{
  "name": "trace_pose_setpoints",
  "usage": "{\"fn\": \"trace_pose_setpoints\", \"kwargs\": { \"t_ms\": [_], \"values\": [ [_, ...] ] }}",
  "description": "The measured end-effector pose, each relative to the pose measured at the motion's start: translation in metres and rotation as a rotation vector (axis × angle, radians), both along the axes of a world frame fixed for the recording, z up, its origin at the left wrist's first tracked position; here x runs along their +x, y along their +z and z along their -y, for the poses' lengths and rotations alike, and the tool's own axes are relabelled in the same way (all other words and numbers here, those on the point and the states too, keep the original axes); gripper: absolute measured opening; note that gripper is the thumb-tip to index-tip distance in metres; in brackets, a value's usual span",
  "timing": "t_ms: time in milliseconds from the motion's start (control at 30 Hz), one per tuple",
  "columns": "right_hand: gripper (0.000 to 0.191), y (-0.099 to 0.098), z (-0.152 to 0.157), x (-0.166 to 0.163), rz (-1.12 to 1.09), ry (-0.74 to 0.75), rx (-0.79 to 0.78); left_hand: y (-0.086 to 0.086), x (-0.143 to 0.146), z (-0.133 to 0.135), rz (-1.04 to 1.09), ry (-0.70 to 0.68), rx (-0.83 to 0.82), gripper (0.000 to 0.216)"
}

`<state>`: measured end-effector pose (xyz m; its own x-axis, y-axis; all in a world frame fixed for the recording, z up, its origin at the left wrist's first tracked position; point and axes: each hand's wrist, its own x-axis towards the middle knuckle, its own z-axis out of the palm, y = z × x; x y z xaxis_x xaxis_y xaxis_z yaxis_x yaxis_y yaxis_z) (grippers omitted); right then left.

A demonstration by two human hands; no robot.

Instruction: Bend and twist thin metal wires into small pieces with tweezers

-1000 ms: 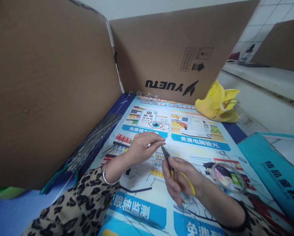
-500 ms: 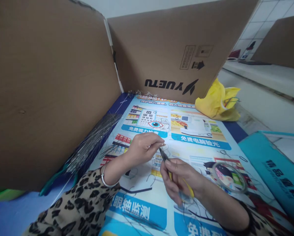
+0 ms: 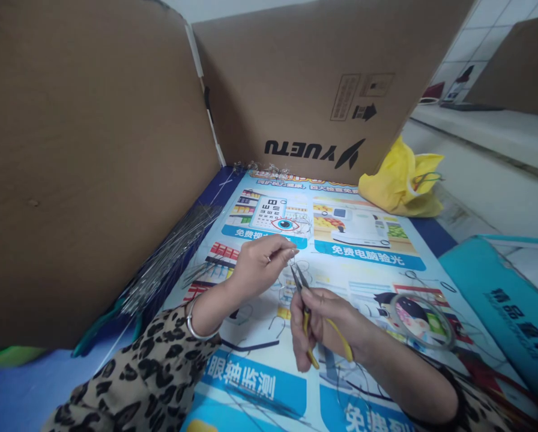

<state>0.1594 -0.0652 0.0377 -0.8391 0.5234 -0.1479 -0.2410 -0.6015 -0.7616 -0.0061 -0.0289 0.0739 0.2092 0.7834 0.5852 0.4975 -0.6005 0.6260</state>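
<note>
My left hand [image 3: 262,264] is closed in a pinch over the middle of the printed poster [image 3: 251,408]. Between its thumb and forefinger is a small, shiny, thin piece, perhaps wire, too small to make out fully. Yellow-handled pliers [image 3: 305,321] are in my right hand [image 3: 329,321], my fingers wrapped round the grips. Their dark jaws stand apart, just below and right of my left fingertips, not touching them. Loops of thin wire [image 3: 302,273] lie on the poster near the jaws.
A bundle of straight wires [image 3: 165,264] lies at the left beside teal-handled pliers [image 3: 100,327]. Cardboard walls [image 3: 296,78] rise behind and to the left. A tape roll [image 3: 449,336], a teal box [image 3: 489,288] and a yellow bag [image 3: 397,186] are on the right. Small wire pieces [image 3: 262,170] lie along the back.
The pliers' jaws and handles have spread, and the tips have come away from the left fingertips. My left hand has shifted slightly up and left, still pinching.
</note>
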Motion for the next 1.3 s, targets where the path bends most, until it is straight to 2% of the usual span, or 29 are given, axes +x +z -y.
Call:
{"fn": "trace_pose_setpoints", "kwargs": {
  "t_ms": [367, 933, 1300],
  "values": [
    [0.041, -0.0034, -0.0007, 0.0033, -0.107, 0.048, -0.1, -0.0044, 0.0038, 0.0026, 0.023, -0.043, 0.003, 0.01],
    [0.038, -0.0037, -0.0008, 0.0032, -0.053, 0.012, -0.082, -0.0017, 0.003, 0.0021, -0.011, -0.042, 0.034, 0.011],
    [0.038, -0.0039, -0.0019, 0.0049, -0.039, 0.044, -0.082, -0.0054, 0.0026, 0.001, -0.029, -0.022, 0.076, 0.011]
  ]
}}
